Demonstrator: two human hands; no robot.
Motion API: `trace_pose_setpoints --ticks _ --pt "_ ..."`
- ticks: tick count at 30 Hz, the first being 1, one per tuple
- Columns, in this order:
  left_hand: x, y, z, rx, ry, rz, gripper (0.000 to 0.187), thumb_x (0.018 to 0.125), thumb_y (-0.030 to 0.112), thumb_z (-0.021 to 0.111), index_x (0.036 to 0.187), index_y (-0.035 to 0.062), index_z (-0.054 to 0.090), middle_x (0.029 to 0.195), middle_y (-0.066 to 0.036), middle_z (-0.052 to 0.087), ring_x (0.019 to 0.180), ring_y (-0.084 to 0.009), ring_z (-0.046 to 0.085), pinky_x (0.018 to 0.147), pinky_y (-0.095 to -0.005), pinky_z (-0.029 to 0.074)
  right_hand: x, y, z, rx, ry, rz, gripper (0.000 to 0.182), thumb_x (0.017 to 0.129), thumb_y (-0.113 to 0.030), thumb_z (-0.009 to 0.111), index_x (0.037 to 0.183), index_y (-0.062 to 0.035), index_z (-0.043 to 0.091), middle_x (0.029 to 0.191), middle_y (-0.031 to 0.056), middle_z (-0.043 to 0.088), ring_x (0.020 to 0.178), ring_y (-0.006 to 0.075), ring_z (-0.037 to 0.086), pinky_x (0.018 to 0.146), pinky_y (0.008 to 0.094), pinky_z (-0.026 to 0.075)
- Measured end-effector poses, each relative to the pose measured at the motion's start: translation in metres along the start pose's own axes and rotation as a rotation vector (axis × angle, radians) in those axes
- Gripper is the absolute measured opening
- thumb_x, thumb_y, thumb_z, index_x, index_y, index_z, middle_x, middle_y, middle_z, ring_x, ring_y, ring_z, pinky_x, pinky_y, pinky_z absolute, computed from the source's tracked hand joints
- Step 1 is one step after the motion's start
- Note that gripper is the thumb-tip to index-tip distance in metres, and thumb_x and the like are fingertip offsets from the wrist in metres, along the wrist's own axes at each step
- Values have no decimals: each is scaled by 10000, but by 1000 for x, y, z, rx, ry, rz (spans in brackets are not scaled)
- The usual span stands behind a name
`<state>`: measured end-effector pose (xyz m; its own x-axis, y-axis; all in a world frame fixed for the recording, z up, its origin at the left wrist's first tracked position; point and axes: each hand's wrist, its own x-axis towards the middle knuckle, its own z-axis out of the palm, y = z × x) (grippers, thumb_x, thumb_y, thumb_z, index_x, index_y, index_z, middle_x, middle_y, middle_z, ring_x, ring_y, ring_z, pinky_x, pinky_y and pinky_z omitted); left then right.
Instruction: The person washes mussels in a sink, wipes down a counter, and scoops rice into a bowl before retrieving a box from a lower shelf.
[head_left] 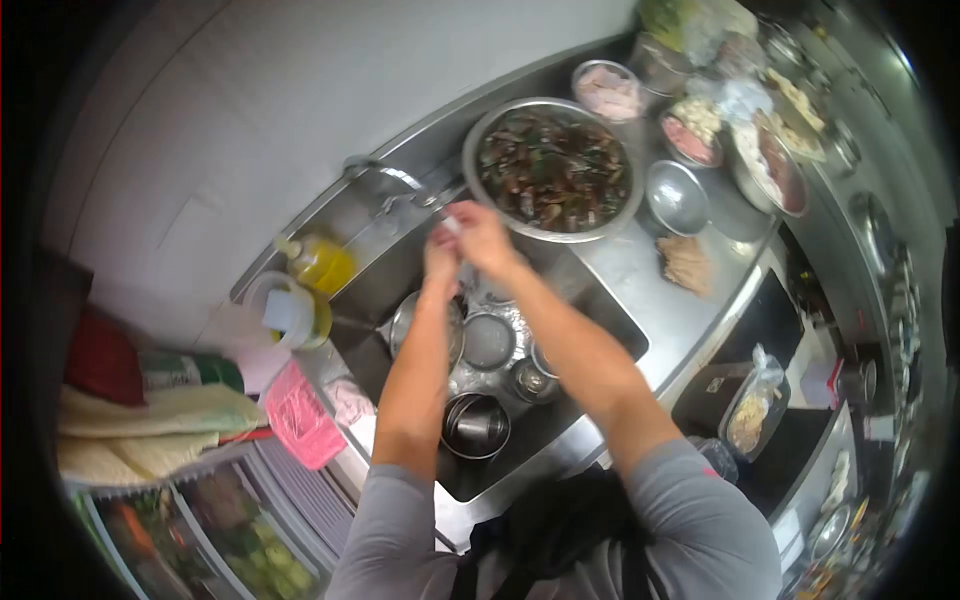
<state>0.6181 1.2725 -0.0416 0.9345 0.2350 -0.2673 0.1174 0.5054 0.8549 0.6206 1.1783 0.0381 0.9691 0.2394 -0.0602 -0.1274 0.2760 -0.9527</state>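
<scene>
My left hand (441, 260) and my right hand (482, 238) meet just below the spout of the curved metal faucet (395, 174), above the sink. The fingers of both are curled in against each other. Something small and whitish (452, 225) shows between them; blur hides whether it is an object or running water. Beneath my forearms, the steel sink (350, 318) holds several metal bowls and pots, among them a round bowl (489, 341) and a dark-looking pot (476, 426).
A large steel basin (472, 190) of dark shellfish stands right of the faucet. Beyond it are a bowl of pale meat (608, 92) and a bare steel bowl (677, 197). Left lie a yellow liquid bottle (322, 264), a clear tub (273, 300) and a pink basket (303, 415).
</scene>
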Motion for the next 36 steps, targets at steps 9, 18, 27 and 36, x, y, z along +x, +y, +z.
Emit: trace_pose_setpoints --ticks 9,18,27,36 --pt "118 30 -102 -58 -333 -307 180 935 125 537 1068 24 605 1088 -130 643 950 -230 642 801 -355 581 -72 -20 -19 -1054 -109 -153 331 879 -390 571 813 -103 723 829 183 693 820 391 668 773 467 537" --pt "168 54 -96 -56 198 -408 227 970 240 543 1143 101 593 1104 -95 650 1099 -270 625 936 -404 526 -259 -44 -200 -1107 2 -53 440 924 -430 553 810 -33 703 836 198 677 815 416 637 743 496 500" --pt "212 63 -101 -168 109 210 248 986 143 552 1077 -88 549 1061 -198 588 1037 -271 591 989 -406 531 -551 -30 -341 -1237 585 745 477 934 -437 533 840 -6 713 883 251 676 863 423 655 817 508 508" --pt "147 45 -64 1355 391 938 348 948 249 493 1072 -1 700 1050 -217 692 894 -332 644 801 -419 512 -802 76 -397 -1003 503 1252 408 901 -449 540 1025 -104 718 1009 207 687 941 380 667 822 463 536"
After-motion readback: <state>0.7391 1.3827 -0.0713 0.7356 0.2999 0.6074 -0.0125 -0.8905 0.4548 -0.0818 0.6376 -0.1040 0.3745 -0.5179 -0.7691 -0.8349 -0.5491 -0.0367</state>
